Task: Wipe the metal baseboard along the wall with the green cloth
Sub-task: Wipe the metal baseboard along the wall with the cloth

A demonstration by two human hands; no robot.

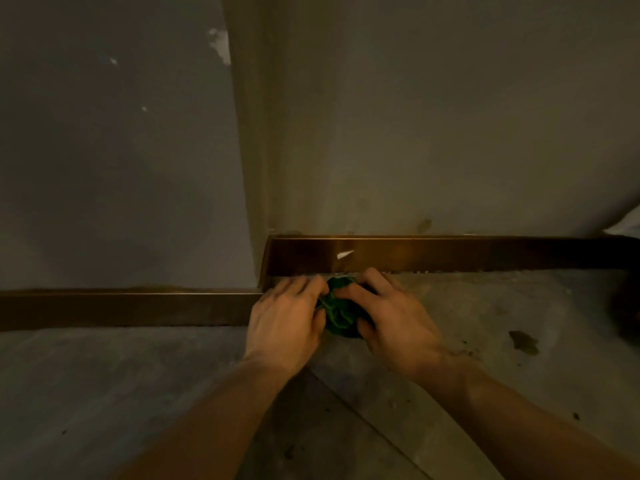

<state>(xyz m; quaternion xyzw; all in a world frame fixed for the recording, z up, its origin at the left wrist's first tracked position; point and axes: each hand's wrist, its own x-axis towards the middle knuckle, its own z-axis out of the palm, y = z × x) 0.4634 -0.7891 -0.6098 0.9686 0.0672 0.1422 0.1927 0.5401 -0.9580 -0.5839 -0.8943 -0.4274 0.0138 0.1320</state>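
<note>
A bunched green cloth (338,311) is held between my two hands just above the floor, near an outer wall corner. My left hand (285,315) grips its left side and my right hand (394,322) grips its right side, fingers curled into the fabric. The bronze-coloured metal baseboard (450,254) runs along the foot of the right wall, just beyond my fingertips; a bright glint or scrap shows on it. A second stretch of metal baseboard (121,308) runs along the nearer left wall. The cloth is apart from both stretches.
The wall corner (256,202) juts out above my left hand. The grey floor (450,375) is dusty, with a dark stain (524,341) to the right. Something pale (627,225) and a dark shape sit at the right edge. Lighting is dim.
</note>
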